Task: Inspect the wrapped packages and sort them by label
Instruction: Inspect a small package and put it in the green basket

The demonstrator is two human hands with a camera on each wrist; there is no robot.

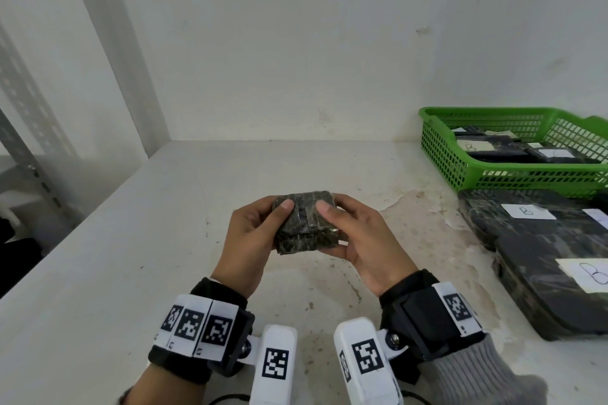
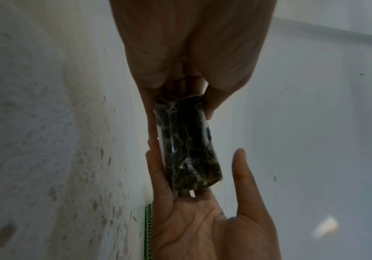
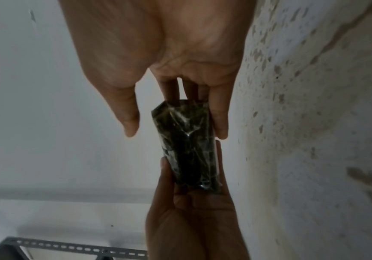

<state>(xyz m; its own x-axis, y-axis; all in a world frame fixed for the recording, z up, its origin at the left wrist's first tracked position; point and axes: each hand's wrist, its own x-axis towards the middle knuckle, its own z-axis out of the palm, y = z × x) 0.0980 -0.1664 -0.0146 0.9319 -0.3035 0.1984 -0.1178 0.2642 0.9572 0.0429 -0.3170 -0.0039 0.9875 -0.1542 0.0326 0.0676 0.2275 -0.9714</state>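
Note:
A small dark package wrapped in crinkled film (image 1: pixel 304 225) is held above the white table between both hands. My left hand (image 1: pixel 260 227) grips its left side, thumb on top and fingers beneath. From the right, my right hand (image 1: pixel 342 230) grips it the same way. No label shows on the face turned up. In the left wrist view the package (image 2: pixel 187 142) stands edge-on between the two hands, and the right wrist view shows the package (image 3: pixel 189 147) the same way. Two large dark packages marked B (image 1: pixel 526 217) (image 1: pixel 559 293) lie at the right.
A green plastic basket (image 1: pixel 437 145) at the back right holds several dark labelled packages, one marked B. The white table top (image 1: pixel 164 240) is stained and meets a white wall behind. A perforated metal shelf post (image 1: pixel 29 128) stands at the left.

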